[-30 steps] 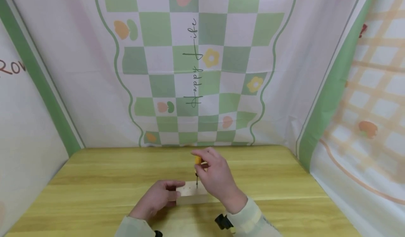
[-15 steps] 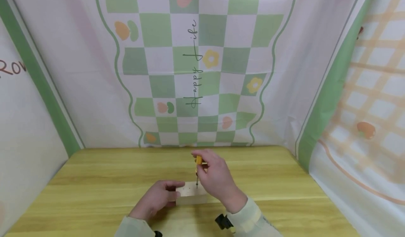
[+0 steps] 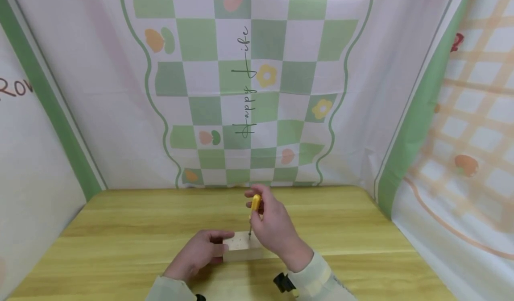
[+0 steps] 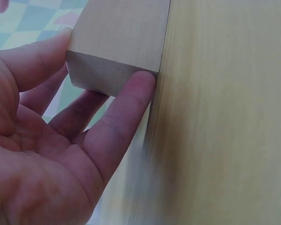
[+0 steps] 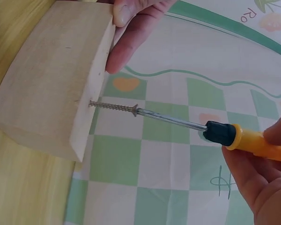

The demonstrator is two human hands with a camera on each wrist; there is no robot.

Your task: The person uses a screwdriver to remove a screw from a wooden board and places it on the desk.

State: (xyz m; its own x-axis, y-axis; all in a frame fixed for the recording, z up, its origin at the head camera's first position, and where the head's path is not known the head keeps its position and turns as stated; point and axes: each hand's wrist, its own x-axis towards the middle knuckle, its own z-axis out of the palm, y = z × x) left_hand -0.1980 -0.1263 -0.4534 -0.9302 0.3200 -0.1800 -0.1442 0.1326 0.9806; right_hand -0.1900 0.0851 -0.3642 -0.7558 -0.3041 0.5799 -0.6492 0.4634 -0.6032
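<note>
A pale wooden block [image 3: 242, 254] stands on the table, several small holes in its top face. My left hand [image 3: 201, 251] grips its left end; in the left wrist view the thumb and fingers press on the block's end [image 4: 96, 72]. A screw [image 5: 113, 107] stands in the top face with most of its thread showing in the right wrist view. My right hand [image 3: 277, 227] holds a screwdriver [image 5: 173, 118] by its yellow handle [image 3: 255, 202], thumb against it. The screwdriver's tip meets the screw head, in line with the screw.
The wood-grain table [image 3: 120, 220] reaches back to a white cloth with a green checked pattern [image 3: 237, 77]. More cloth hangs at both sides, an orange-checked one [image 3: 474, 127] on the right. A black wrist strap piece [image 3: 283, 282] sits by the right sleeve.
The right fingers have lifted and loosened around the screwdriver's handle, whose top now leans slightly right and shows more. The block and left hand stay almost where they were.
</note>
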